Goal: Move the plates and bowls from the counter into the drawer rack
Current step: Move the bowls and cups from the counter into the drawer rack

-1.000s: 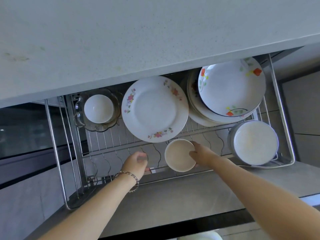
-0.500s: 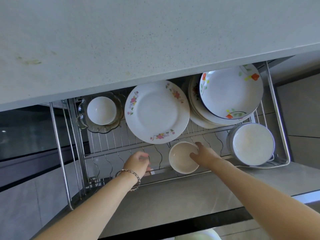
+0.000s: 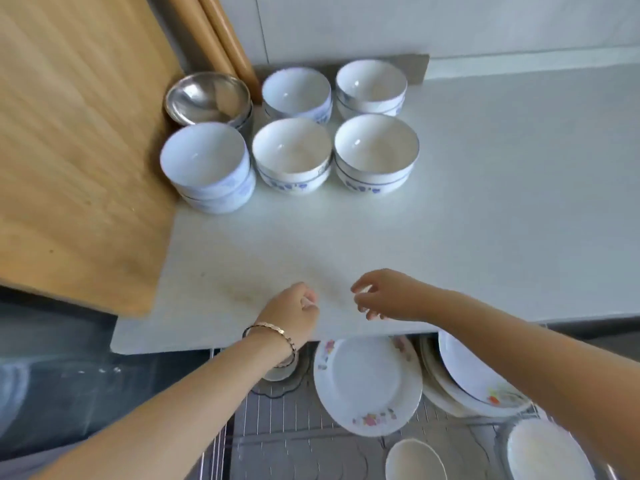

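Observation:
Several white bowls with blue patterns [image 3: 292, 155] stand stacked at the back of the white counter [image 3: 485, 209], beside a steel bowl [image 3: 207, 97]. Below the counter edge, the wire drawer rack [image 3: 277, 427] holds a floral plate [image 3: 367, 382], a stack of plates [image 3: 464, 375], a small cream bowl [image 3: 414, 460] and a white dish [image 3: 547, 452]. My left hand [image 3: 291, 311], with a bracelet at the wrist, hovers over the counter's front edge, fingers curled and empty. My right hand [image 3: 384, 294] hovers beside it, fingers apart, holding nothing.
A wooden cutting board [image 3: 76, 150] leans on the left, right against the bowls. A white tiled wall [image 3: 415, 26] rises behind the counter. A glass dish with a small cup [image 3: 277, 374] sits in the rack, partly hidden under my left wrist.
My right hand let go of the cream bowl, which stays in the rack. Both hands rose from the drawer to above the counter's edge, and the view tilted up to the bowls.

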Available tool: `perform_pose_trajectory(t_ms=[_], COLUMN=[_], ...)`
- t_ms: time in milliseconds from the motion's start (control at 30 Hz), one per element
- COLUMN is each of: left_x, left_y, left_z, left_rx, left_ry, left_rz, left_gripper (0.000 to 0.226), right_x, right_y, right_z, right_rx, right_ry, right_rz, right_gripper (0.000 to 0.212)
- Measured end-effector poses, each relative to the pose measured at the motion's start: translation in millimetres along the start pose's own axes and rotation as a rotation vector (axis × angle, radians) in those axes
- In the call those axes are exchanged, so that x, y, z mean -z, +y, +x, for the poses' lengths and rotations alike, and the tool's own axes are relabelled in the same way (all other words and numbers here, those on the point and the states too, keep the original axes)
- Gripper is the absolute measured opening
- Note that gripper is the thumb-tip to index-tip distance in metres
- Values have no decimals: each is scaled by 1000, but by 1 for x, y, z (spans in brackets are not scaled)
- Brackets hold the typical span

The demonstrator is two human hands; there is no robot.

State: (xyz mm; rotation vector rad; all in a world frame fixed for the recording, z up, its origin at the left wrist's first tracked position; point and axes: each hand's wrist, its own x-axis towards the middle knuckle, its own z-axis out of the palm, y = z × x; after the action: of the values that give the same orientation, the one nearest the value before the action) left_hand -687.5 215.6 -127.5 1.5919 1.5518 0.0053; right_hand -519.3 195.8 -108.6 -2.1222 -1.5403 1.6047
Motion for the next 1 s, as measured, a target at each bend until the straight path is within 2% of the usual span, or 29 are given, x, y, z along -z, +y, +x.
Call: perform_pose_trajectory(t_ms=[100, 167, 267, 367, 500, 633, 700, 767, 867, 1000], left_x=[49, 73, 93, 103, 106, 99, 93, 88, 89, 77], left_y=[14, 14, 3, -13, -34, -52, -53, -44, -22, -5], left_z=[30, 48, 67, 77, 83, 87, 86, 82, 65, 32], left_rx=[16, 34, 54, 68, 70, 78, 75, 109, 182, 158], left_ry=[90, 119, 109, 94, 78, 73, 74, 77, 0, -174], left_rz=[-35, -45, -58, -94, -145, -224, -301, -491, -710, -591], left_gripper=[19, 22, 21, 15, 17, 19, 17, 14, 8, 12], right_x=[33, 47, 57, 55, 41, 30, 22, 13, -1, -17], right_y=[-53, -82, -110, -123, -128, -120, -110, -95, -66, -14], right_z=[32, 56, 97, 134, 156, 143, 131, 115, 79, 18], right_rx=[-60, -129, -163, -137, -108, -107, -123, -136, -142, -159], right_ry=[140, 209, 159, 214, 348, 377, 359, 328, 268, 166], right_rz=[357, 613, 987, 1158, 1217, 1212, 1170, 1126, 1084, 911], right_gripper=[30, 35, 57, 56, 44, 40, 39, 38, 29, 26])
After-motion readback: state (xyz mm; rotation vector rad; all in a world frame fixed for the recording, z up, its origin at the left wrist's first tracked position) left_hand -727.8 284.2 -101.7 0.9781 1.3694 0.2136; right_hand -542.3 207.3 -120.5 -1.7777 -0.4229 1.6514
